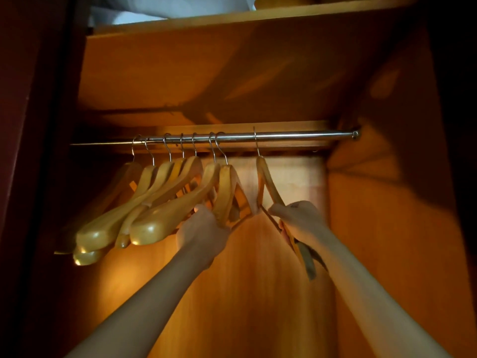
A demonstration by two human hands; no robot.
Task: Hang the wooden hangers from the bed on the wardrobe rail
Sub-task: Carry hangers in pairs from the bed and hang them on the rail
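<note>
Right grip (299, 218) clasps the lone hanger (269, 183) (on the rail (304, 136)); left grip (204, 231) seemingly pinches a grouped hanger (225, 192), fingers hidden.

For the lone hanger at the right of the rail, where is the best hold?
Its near wooden arm, from below and in front: the lone hanger hangs edge-on, hook over the rail, that arm slanting down towards the viewer. The right hand grips there.

Dim amber light glows from low in the wardrobe (258, 293) — glare on the hanger ends (144, 232), shadows across the shelf underside (206, 73), my right hand (299, 218) blurred, edges near black.
</note>
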